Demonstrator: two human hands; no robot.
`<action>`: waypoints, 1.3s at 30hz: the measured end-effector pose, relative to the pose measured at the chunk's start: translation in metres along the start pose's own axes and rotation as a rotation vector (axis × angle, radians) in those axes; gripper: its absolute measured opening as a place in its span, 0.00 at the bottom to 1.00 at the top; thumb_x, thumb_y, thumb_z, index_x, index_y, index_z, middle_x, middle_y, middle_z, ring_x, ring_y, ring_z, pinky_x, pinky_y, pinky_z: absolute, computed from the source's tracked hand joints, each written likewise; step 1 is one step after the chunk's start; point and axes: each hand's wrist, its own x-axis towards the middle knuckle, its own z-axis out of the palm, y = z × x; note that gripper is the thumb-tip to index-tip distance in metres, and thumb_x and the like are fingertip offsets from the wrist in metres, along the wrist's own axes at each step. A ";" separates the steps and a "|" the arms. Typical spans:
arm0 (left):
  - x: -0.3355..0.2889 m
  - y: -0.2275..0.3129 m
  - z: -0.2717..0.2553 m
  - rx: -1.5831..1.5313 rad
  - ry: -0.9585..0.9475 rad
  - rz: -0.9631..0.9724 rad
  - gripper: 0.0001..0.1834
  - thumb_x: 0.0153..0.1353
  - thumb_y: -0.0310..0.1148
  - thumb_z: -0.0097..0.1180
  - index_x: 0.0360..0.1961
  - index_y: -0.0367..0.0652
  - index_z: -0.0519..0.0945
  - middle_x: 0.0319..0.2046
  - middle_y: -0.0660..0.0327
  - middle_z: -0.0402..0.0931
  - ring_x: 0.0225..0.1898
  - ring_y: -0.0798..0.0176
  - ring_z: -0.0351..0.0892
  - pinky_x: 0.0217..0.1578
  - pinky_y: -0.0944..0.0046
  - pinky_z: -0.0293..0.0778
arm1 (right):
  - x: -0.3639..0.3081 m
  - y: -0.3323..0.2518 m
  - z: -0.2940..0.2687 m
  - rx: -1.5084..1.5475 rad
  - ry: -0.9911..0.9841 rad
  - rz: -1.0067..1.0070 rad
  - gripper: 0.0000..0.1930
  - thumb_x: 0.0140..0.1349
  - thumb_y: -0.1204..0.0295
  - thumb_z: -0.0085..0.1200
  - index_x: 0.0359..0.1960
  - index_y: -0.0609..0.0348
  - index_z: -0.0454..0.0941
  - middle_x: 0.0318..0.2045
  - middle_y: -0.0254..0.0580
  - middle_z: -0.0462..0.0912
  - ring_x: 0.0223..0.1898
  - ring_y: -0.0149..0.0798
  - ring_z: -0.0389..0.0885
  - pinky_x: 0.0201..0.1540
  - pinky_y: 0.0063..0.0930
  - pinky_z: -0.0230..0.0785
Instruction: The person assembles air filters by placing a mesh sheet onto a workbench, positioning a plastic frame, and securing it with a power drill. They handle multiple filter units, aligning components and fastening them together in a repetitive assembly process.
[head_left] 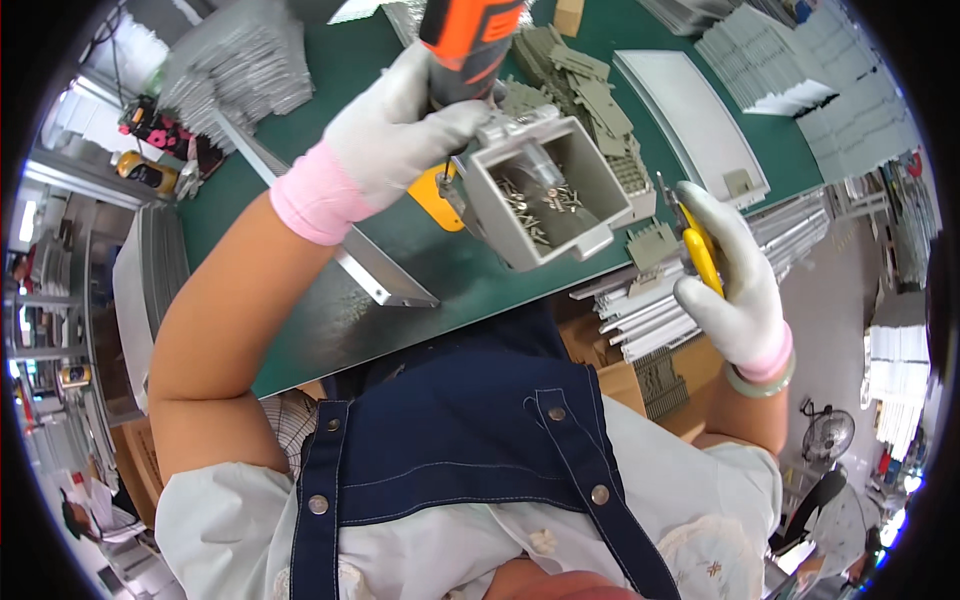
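My left hand point(400, 130), in a white glove with a pink cuff, is closed round the lower part of an orange and black power drill point(468, 45). Just beyond its thumb is a grey plastic box point(590, 175) with its lid raised and small screws point(560, 200) inside. Whether the hand also touches the box, I cannot tell. My right hand point(735, 290), gloved alike, grips yellow-handled pliers point(700, 255) at the table's right front edge, with their metal jaws pointing up and away. A yellow flat piece point(438, 200) lies on the table behind the box, partly hidden.
A green table point(300, 350) carries a long metal strip point(375, 265) on the left and a pile of grey-green plastic parts point(600, 95) behind the box. A white panel point(690, 120) lies at the right. Stacked metal sheets point(240, 70) stand far left; white strips point(640, 310) lie below the right edge.
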 end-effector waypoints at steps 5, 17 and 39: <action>0.001 0.000 0.001 0.091 0.121 -0.014 0.22 0.65 0.25 0.54 0.59 0.38 0.66 0.49 0.61 0.75 0.49 0.70 0.75 0.54 0.66 0.70 | 0.043 -0.052 -0.017 -0.388 -0.094 -0.270 0.33 0.45 0.79 0.61 0.59 0.56 0.75 0.41 0.54 0.74 0.41 0.53 0.75 0.46 0.38 0.68; 0.005 -0.003 0.004 0.092 0.155 0.022 0.24 0.63 0.26 0.56 0.59 0.39 0.65 0.44 0.64 0.74 0.44 0.72 0.73 0.49 0.66 0.72 | 0.076 -0.098 -0.032 -0.736 -0.308 -0.241 0.29 0.44 0.81 0.59 0.54 0.62 0.77 0.39 0.54 0.74 0.39 0.53 0.74 0.43 0.39 0.67; 0.003 0.009 0.002 0.073 0.081 -0.083 0.19 0.64 0.27 0.54 0.54 0.39 0.66 0.42 0.64 0.72 0.43 0.72 0.72 0.48 0.67 0.72 | 0.061 -0.058 -0.019 -0.497 -0.135 -0.388 0.21 0.46 0.78 0.62 0.47 0.59 0.81 0.35 0.48 0.79 0.33 0.49 0.80 0.35 0.36 0.74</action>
